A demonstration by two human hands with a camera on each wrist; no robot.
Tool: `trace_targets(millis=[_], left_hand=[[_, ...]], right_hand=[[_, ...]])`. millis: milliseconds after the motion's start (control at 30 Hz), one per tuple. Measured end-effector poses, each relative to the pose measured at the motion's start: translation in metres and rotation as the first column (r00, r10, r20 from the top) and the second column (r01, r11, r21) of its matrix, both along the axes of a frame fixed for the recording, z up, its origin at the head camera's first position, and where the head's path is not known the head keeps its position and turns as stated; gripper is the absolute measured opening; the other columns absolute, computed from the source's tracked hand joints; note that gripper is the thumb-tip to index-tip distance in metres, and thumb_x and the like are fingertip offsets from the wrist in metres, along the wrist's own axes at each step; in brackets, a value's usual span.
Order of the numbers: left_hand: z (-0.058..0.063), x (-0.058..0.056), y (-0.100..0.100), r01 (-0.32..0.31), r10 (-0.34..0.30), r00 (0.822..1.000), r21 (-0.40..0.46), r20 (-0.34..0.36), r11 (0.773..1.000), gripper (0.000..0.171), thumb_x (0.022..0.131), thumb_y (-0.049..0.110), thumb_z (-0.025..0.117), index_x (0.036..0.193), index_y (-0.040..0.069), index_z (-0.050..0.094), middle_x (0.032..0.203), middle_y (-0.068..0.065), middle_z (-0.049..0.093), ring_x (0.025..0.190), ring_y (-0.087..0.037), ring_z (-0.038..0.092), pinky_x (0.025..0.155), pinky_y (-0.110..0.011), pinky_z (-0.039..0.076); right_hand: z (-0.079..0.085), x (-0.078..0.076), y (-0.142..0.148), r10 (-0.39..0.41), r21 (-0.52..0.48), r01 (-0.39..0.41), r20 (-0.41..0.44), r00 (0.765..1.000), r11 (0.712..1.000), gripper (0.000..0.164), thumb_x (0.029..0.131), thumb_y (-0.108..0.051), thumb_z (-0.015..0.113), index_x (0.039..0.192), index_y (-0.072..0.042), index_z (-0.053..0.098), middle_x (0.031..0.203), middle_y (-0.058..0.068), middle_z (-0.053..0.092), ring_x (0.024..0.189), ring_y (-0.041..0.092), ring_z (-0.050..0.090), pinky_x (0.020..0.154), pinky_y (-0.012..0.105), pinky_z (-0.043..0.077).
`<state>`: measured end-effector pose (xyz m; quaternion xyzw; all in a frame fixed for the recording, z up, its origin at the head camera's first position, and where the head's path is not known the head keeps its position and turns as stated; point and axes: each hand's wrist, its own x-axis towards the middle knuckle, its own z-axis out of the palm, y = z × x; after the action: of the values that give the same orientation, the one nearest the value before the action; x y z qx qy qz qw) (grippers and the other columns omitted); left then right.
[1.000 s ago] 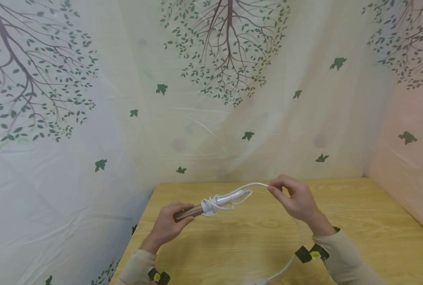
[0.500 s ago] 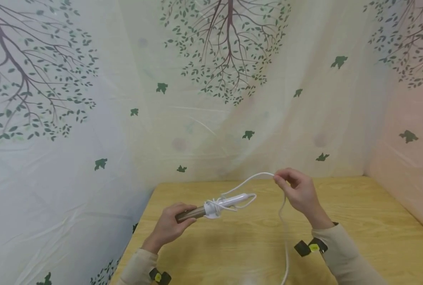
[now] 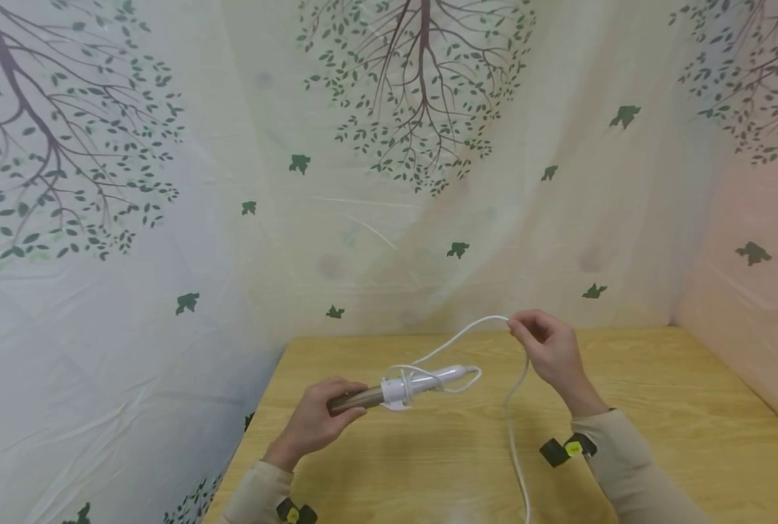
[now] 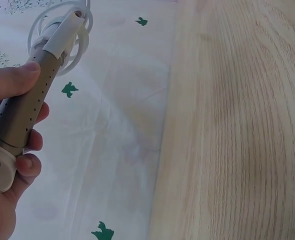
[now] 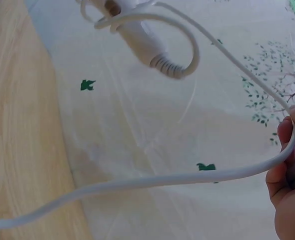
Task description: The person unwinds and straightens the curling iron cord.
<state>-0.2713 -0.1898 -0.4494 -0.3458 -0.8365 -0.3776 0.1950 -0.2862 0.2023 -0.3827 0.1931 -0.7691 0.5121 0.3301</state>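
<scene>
My left hand (image 3: 311, 421) grips the bronze barrel of a curling iron (image 3: 362, 398), its white handle pointing right and slightly up. In the left wrist view, rows of small holes run along the barrel (image 4: 31, 97), and the thumb lies on top with fingers curled beneath. A white power cord (image 3: 457, 335) still loops loosely around the handle. Between thumb and fingertips, my right hand (image 3: 551, 353) pinches this cord up at the right. From there the cord hangs down out of the head view. The right wrist view shows the ribbed cord sleeve (image 5: 166, 66) at the handle's end.
Below the hands lies a wood-grain table (image 3: 657, 407). A pale curtain (image 3: 389, 240) printed with trees and green leaves hangs behind it and along both sides. Each wrist wears a black device (image 3: 565, 450) with a yellow mark.
My right hand has moved slightly right and up, drawing out more cord. Fewer turns now wrap the handle, and the loops look looser. My left hand has shifted a little right with the curling iron.
</scene>
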Motion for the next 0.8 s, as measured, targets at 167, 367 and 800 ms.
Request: trace_targets(millis=[167,367,800], left_hand=[[0.000,0.002,0.003,-0.002,0.002,1.000,0.003,0.000,1.000,0.034,0.080,0.014,0.080,0.113,0.020,0.071,0.096,0.007,0.069,0.081,-0.007,0.062,0.069,-0.026,0.051],[0.015,0.015,0.010,0.002,-0.002,1.000,0.014,0.009,1.000,0.033,0.078,0.003,0.080,0.109,0.006,0.071,0.093,-0.003,0.071,0.079,-0.014,0.064,0.069,-0.027,0.051],[0.028,0.026,0.014,0.026,-0.027,0.999,0.035,0.019,0.999,0.032,0.078,0.000,0.079,0.108,0.004,0.071,0.094,-0.004,0.071,0.079,-0.013,0.064,0.068,-0.026,0.052]], right_hand=[[-0.019,-0.018,0.010,-0.027,0.002,0.027,0.077,0.997,1.000,0.008,0.093,-0.006,0.065,0.091,0.001,0.068,0.080,0.018,0.065,0.064,0.008,0.053,0.056,0.017,0.044],[-0.034,-0.029,0.016,-0.055,0.037,0.051,0.124,0.991,0.998,0.015,0.095,-0.016,0.064,0.091,-0.002,0.068,0.081,0.012,0.066,0.064,0.006,0.052,0.056,0.018,0.044],[-0.062,-0.046,0.021,-0.126,0.132,0.098,0.218,0.968,0.986,0.017,0.094,-0.017,0.066,0.090,-0.001,0.068,0.079,0.011,0.068,0.065,0.003,0.053,0.058,0.020,0.045]])
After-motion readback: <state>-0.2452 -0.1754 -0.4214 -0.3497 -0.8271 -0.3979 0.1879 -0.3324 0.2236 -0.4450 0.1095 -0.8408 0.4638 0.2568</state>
